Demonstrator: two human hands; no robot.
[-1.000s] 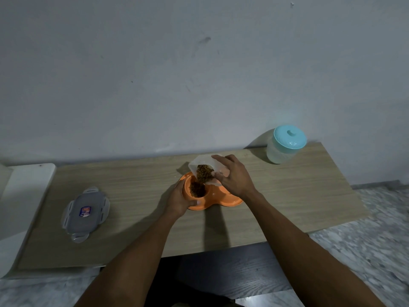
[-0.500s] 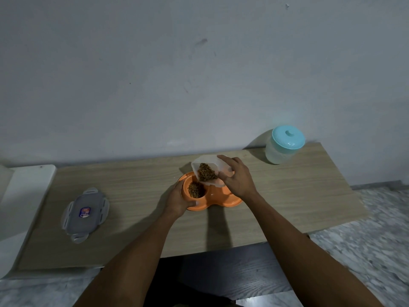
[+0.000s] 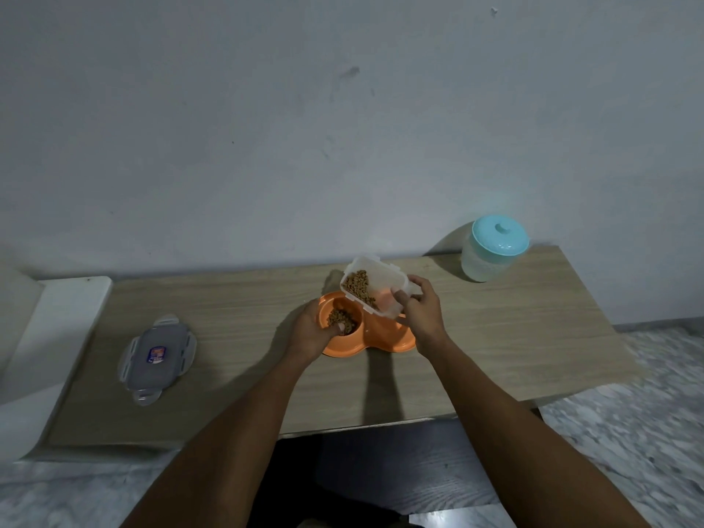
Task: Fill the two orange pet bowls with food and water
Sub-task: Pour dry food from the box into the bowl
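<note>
The orange double pet bowl (image 3: 384, 339) sits mid-table. Brown kibble (image 3: 341, 318) lies in its left bowl; the right bowl is mostly hidden behind the container and my right hand. My left hand (image 3: 310, 331) grips the left rim, thumb over the edge beside the kibble. My right hand (image 3: 421, 310) holds a clear rectangular food container (image 3: 375, 285) above the bowls, tilted toward me, with kibble still inside. A water jug with a teal lid (image 3: 491, 249) stands at the table's back right.
The container's grey clip lid (image 3: 158, 356) lies flat on the left of the wooden table (image 3: 514, 337). A white surface (image 3: 49, 337) adjoins the table's left end. The wall runs close behind; marble floor lies to the right.
The container has lifted and swung right, away from the left bowl, and pouring has stopped. My left hand keeps its grip on the bowl rim.
</note>
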